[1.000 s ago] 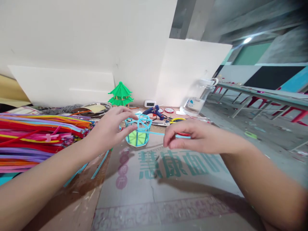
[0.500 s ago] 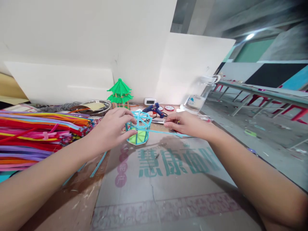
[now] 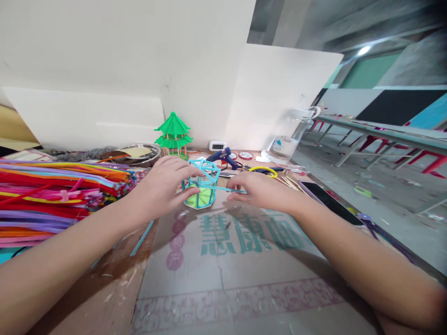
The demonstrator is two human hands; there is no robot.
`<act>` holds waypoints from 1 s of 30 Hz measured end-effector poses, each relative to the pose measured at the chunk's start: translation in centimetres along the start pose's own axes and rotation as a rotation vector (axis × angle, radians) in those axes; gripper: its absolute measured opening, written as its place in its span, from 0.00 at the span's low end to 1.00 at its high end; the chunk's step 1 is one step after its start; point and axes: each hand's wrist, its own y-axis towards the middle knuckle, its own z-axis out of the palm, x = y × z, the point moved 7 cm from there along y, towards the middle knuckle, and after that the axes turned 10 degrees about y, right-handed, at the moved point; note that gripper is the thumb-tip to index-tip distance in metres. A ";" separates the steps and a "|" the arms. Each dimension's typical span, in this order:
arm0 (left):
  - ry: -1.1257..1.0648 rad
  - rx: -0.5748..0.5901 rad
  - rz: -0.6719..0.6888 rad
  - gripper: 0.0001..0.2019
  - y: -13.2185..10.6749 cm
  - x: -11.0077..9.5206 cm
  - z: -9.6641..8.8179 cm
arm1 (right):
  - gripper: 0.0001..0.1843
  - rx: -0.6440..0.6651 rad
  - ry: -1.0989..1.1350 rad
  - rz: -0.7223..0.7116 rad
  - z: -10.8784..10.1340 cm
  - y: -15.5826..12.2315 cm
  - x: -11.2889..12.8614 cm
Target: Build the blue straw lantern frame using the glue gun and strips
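Observation:
A small light-blue pipe-cleaner frame (image 3: 210, 174) with a yellow-green base (image 3: 204, 197) stands upright on the cardboard. My left hand (image 3: 171, 181) holds its left side between thumb and fingers, hiding part of it. From that grip a light-blue pipe cleaner (image 3: 220, 188) stretches to the right. My right hand (image 3: 254, 188) is closed around this strip, whose free end shows against the palm. Just behind the frame stands a green two-tiered pagoda model (image 3: 173, 128) on thin posts.
Bundles of coloured pipe cleaners (image 3: 52, 200) fill the left side. Behind lie a blue glue gun (image 3: 222, 157), a digital timer (image 3: 217, 145), a metal bowl (image 3: 146, 153) and a water bottle (image 3: 289, 135). Yellow-handled scissors (image 3: 267, 171), wooden sticks (image 3: 290, 183) and a phone (image 3: 328, 202) are at right.
My right hand has slid left along the pipe cleaner, closer to the frame. Scissors, sticks and the phone now show behind it. My left hand has hardly moved.

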 end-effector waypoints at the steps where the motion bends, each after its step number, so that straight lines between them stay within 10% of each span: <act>1: -0.014 0.005 0.014 0.12 0.0 -0.1 0.1 | 0.07 0.002 0.000 -0.004 0.1 0.0 -0.1; 14: -0.114 -0.022 -0.025 0.10 0.3 0.3 0.3 | 0.13 0.010 0.044 0.025 -0.6 0.0 -0.6; 22: -0.187 0.019 0.008 0.06 0.5 0.7 -0.2 | 0.19 -0.033 0.031 0.229 -5.6 -2.0 -5.7; 30: -0.222 0.046 0.117 0.08 0.7 0.9 -0.4 | 0.20 -0.056 0.033 0.345 -1.6 2.7 -10.9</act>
